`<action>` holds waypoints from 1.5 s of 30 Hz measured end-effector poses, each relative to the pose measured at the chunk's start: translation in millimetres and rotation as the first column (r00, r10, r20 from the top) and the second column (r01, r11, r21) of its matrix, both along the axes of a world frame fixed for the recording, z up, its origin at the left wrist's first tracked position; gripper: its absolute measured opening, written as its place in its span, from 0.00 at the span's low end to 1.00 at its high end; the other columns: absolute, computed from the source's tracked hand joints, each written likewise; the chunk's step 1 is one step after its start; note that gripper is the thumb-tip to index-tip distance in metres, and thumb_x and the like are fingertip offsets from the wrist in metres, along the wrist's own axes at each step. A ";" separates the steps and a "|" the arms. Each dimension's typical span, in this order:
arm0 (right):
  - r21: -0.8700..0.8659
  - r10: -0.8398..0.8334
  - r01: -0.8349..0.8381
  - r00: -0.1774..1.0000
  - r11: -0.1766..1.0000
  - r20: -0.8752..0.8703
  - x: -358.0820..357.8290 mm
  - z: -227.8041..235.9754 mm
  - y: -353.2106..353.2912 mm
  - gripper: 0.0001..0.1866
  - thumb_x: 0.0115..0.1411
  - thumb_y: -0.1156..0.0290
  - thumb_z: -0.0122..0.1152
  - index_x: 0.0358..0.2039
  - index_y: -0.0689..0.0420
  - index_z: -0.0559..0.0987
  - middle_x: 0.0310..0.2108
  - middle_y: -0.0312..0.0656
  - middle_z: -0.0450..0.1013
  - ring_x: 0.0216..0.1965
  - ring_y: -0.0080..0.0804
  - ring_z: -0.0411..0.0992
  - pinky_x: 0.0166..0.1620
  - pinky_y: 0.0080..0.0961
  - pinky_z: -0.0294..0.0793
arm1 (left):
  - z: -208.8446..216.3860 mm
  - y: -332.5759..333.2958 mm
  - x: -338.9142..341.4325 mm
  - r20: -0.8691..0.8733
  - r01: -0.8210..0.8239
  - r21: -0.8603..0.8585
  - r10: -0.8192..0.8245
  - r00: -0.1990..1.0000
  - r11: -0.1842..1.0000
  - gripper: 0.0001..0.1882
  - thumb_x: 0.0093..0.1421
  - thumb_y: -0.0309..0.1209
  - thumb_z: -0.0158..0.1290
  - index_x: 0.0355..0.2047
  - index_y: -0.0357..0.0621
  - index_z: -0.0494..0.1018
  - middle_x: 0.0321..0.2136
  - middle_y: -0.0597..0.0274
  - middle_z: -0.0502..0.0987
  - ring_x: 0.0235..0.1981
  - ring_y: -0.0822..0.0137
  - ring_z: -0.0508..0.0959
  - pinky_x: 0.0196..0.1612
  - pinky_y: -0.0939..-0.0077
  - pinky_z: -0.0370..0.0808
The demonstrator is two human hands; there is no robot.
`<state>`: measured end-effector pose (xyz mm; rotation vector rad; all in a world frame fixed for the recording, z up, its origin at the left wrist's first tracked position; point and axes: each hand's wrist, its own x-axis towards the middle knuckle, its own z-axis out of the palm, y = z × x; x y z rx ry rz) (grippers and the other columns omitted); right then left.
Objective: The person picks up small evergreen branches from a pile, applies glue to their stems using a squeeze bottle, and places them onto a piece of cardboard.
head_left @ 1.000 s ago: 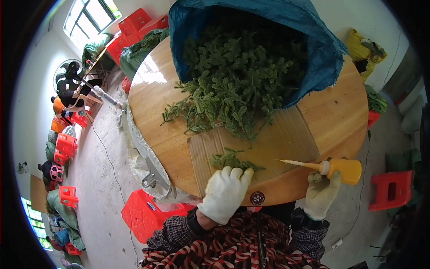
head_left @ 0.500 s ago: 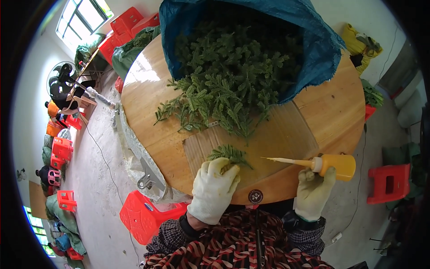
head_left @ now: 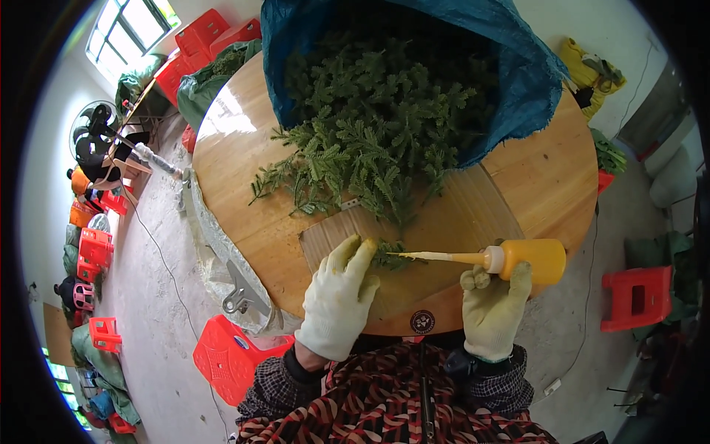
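In my gloved right hand (head_left: 494,307) is a yellow squeeze bottle (head_left: 536,261), held on its side with its long thin nozzle pointing left. The nozzle's tip is at a small green fir sprig (head_left: 386,259) lying on a flat piece of cardboard (head_left: 473,214); whether it touches cannot be told. My gloved left hand (head_left: 339,300) lies just left of that sprig, fingers stretched out and thumb apart, with yellowish stains on the fingertips. Beyond both hands, a heap of fir sprigs (head_left: 370,140) spills out of a blue woven sack (head_left: 529,89).
Everything rests on a round wooden table (head_left: 229,170). A metal clamp (head_left: 240,292) grips plastic sheeting at its left edge. Red stools stand at the near left (head_left: 233,359) and right (head_left: 637,298). A black fan (head_left: 95,133) stands farther left.
The bottle has moved left, bringing its nozzle to the sprig. My left hand has let go of the sprig, which now lies on the cardboard, and its fingers have straightened.
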<state>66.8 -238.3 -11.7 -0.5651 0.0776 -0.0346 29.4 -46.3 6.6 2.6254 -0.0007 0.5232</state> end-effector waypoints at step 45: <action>0.126 0.222 -0.207 0.968 0.970 -0.120 9.2 -6.7 43.1 0.11 0.66 0.62 0.52 0.41 0.56 0.73 0.33 0.37 0.73 0.30 0.26 0.72 0.50 0.44 0.74 | -18.4 -1.5 -7.8 -0.165 0.078 -0.120 -0.098 0.982 0.990 0.05 0.54 0.31 0.57 0.32 0.46 0.76 0.28 0.58 0.75 0.30 0.52 0.77 0.33 0.61 0.74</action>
